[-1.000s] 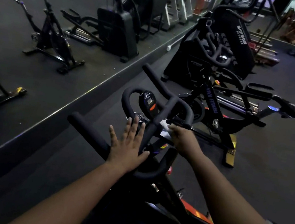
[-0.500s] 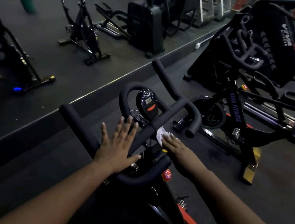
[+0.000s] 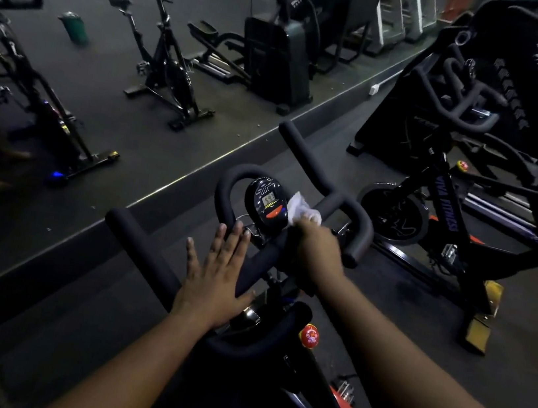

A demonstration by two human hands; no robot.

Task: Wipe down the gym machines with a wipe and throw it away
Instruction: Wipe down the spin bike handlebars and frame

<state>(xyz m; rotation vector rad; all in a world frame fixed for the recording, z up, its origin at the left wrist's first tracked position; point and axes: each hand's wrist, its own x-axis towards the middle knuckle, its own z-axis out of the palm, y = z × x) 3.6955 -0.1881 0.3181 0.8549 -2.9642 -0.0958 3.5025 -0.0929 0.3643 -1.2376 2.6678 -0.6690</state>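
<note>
A black spin bike's padded handlebar [image 3: 304,160] fills the middle of the head view, with a small black console [image 3: 268,203] set inside its loop. My left hand [image 3: 216,276] lies flat with straight fingers on the handlebar's centre bar. My right hand [image 3: 318,249] holds a crumpled white wipe [image 3: 301,208] and presses it against the bar just right of the console. Its fingertips are hidden under the wipe.
A wall mirror [image 3: 102,104] runs along the left and reflects bikes and a green bin [image 3: 74,26]. A second spin bike [image 3: 446,208] stands close on the right. Behind that bike stands a large black machine [image 3: 519,87]. A red knob [image 3: 309,335] sits below the handlebar.
My right hand has carried the wipe up along the centre bar, from near the stem to beside the console. My left hand has stayed flat on the bar.
</note>
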